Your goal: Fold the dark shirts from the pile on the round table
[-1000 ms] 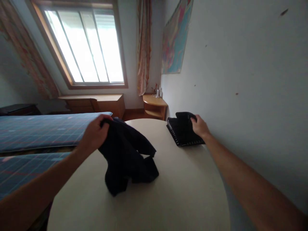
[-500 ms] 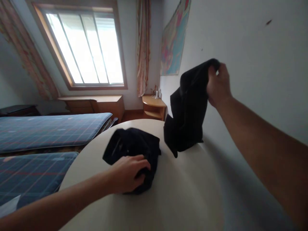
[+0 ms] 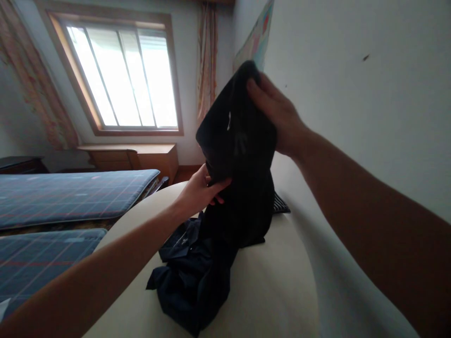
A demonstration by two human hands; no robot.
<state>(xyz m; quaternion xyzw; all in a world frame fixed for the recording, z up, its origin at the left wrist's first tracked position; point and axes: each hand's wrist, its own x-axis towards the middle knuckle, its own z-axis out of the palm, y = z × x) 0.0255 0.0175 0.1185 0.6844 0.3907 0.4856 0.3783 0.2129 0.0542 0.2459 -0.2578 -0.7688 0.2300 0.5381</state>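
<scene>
A black piece of clothing (image 3: 243,155) hangs upright over the round table, with a small white mark and a faint pale print on its front. My right hand (image 3: 275,112) is closed on its upper right edge, thumb in front. Lower down on its left side, my left hand (image 3: 202,190) grips the cloth, thumb across the front and fingers partly behind. Below, a crumpled navy garment (image 3: 197,286) lies on the table, partly covered by the black cloth. Behind the black cloth, a black-and-white striped cloth (image 3: 281,205) shows at the right.
The cream round table (image 3: 275,286) stands close to a white wall (image 3: 369,131) on the right. Two plaid mattresses (image 3: 70,195) lie to the left. A wooden desk (image 3: 155,155) stands under the window (image 3: 123,77), and a map (image 3: 259,35) hangs on the wall.
My right hand has brought the black clothing left, in front of me. My left hand has let go of the navy garment, risen and taken hold of the black one. The navy garment sits nearer.
</scene>
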